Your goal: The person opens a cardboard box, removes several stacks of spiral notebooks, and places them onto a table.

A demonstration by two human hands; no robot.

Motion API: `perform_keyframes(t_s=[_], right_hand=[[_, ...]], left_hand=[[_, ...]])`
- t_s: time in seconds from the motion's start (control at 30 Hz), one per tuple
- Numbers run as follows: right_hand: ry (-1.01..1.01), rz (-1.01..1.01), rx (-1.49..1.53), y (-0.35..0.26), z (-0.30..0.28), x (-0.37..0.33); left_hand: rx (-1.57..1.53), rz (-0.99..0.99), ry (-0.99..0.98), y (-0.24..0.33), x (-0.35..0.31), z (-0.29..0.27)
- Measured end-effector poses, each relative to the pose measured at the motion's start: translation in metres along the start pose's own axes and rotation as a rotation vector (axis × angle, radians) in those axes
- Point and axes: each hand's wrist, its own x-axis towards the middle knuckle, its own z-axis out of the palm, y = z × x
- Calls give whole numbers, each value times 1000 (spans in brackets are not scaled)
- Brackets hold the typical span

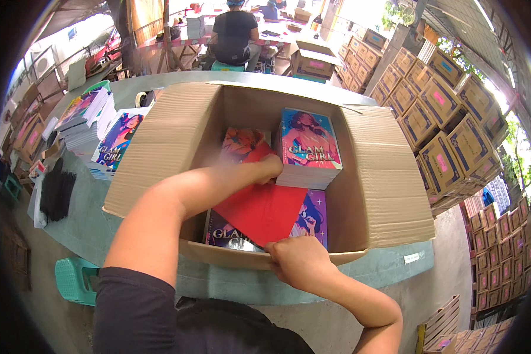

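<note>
An open cardboard box (389, 177) stands in front of me on the table. Inside it, a tall stack of spiral notebooks (310, 141) with a pink and blue illustrated cover rises at the far right. Lower notebooks with orange (242, 141) and purple (317, 215) covers lie around it. A red sheet (265, 215) slants across the near part of the box, over these covers. My left hand (270, 169) is closed on the sheet's far end, beside the tall stack, its fingertips partly hidden. At the box's near edge, my right hand (301, 258) pinches the sheet's near corner.
More notebook stacks (118, 138) stand on the green table (218, 289) to the left, near a tape roll (140, 99). A green stool (74, 280) is at lower left. Stacked cartons (436, 106) fill the right side. A person (235, 35) sits beyond the table.
</note>
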Motion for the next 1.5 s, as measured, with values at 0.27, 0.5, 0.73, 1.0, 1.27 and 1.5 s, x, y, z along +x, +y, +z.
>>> perform_keyframes(t_s=[0.27,0.5,0.73,1.0,1.27,1.5], right_hand=[[-75,-157,195,12,-18,-1],[347,-277,-280,84,-67,92],[200,-327,-862,142,-9,165],[389,-284,-641,146,-77,125],[540,-290,-558,149,-71,120],[530,-260,-545,146,-71,120]], left_hand=[[-410,50,-78,-5,25,-26],[1074,405,-183,-12,51,-79],[603,362,107,-3,21,-82],[-425,-14,-270,10,-7,-70],[-531,-16,-348,4,-8,-56],[-609,9,-378,4,-11,-57]])
